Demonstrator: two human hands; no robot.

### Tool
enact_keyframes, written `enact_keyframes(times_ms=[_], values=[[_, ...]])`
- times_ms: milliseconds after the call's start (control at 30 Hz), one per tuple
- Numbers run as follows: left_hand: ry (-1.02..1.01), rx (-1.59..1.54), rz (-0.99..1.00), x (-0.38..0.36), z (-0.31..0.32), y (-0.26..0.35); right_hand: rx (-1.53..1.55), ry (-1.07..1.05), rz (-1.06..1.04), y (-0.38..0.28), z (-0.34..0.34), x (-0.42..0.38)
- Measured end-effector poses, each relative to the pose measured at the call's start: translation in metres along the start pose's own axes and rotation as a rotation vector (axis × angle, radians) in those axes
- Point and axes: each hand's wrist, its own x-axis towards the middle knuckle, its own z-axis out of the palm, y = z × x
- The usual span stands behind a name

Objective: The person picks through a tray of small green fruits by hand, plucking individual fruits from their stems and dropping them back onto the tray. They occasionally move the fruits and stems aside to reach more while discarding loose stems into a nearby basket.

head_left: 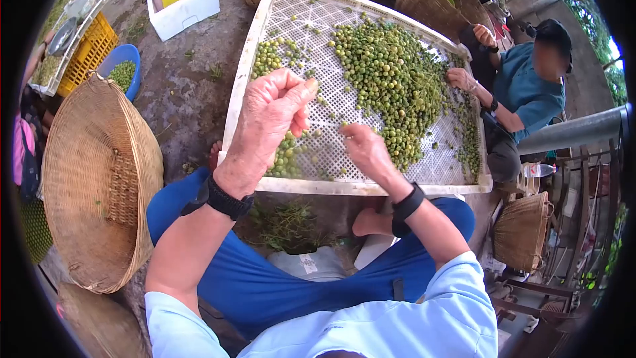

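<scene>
My left hand [270,119] is closed above the left part of a white mesh tray [318,16], its thumb pressed against the curled fingers. To its right, my right hand [371,154] hangs low over the mesh with fingers pinched together and slightly blurred. I cannot tell what either hand holds. A large heap of small round green fruits [391,73] covers the tray's middle and right. Beneath and beside my left hand lies a smaller spread of green fruits [286,156]. Both wrists wear black bands.
Across the tray sits a person in a teal shirt [530,86], one hand at the heap. On my left stand a tall wicker basket [99,185], a blue bowl of fruits [136,59] and a white foam box [189,13]. Stems and leaves [288,222] litter the ground below the tray.
</scene>
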Motion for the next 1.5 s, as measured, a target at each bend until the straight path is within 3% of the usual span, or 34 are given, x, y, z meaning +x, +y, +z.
enact_keyframes(times_ms=[33,133,267,467,533,567,600,667,767,933,1000,1067,1167,1267,1367,1500], values=[[-0.046,0.02,-0.015,0.0,0.0,0.0,-0.27,0.031,-0.083,-0.002,-0.018,0.001],[-0.113,0.093,-0.029,0.004,0.007,-0.004,-0.419,0.092,-0.147,0.024,-0.037,0.006],[-0.158,0.161,-0.05,0.011,0.013,-0.018,-0.374,0.018,-0.264,0.039,-0.036,0.011],[-0.161,0.227,-0.118,0.013,0.017,-0.032,-0.492,-0.052,-0.165,0.049,-0.029,0.014],[-0.126,0.195,-0.127,0.015,0.018,-0.037,-0.194,0.019,-0.184,0.048,-0.035,0.015],[-0.123,0.195,-0.129,0.015,0.02,-0.038,0.112,-0.009,-0.025,0.047,-0.037,0.012],[-0.14,0.218,-0.164,0.015,0.021,-0.04,0.573,-0.197,0.266,0.04,-0.047,0.013],[-0.152,0.244,-0.207,0.016,0.022,-0.044,0.933,-0.31,0.317,0.03,-0.055,0.01],[-0.247,0.353,-0.305,0.018,0.023,-0.05,1.193,-0.411,0.351,0.023,-0.054,0.009],[-0.206,0.371,-0.345,0.02,0.031,-0.056,1.33,-0.465,0.367,0.026,-0.049,0.009],[-0.198,0.364,-0.341,0.022,0.031,-0.057,1.122,-0.33,0.434,0.028,-0.04,0.007],[-0.198,0.37,-0.327,0.025,0.031,-0.06,1.163,-0.378,0.46,0.022,-0.036,0.002],[-0.174,0.694,-0.194,0.029,0.024,-0.08,1.198,-0.347,0.423,0.012,-0.033,-0.004],[-0.25,0.879,-0.193,0.025,0.025,-0.088,1.225,-0.295,0.383,0.003,-0.035,-0.009],[-0.287,0.766,-0.312,0.02,0.027,-0.104,1.184,-0.214,0.28,-0.001,-0.034,-0.016],[-0.324,0.688,-0.319,0.011,0.038,-0.098,1.105,-0.221,0.227,-0.003,-0.036,-0.023]])
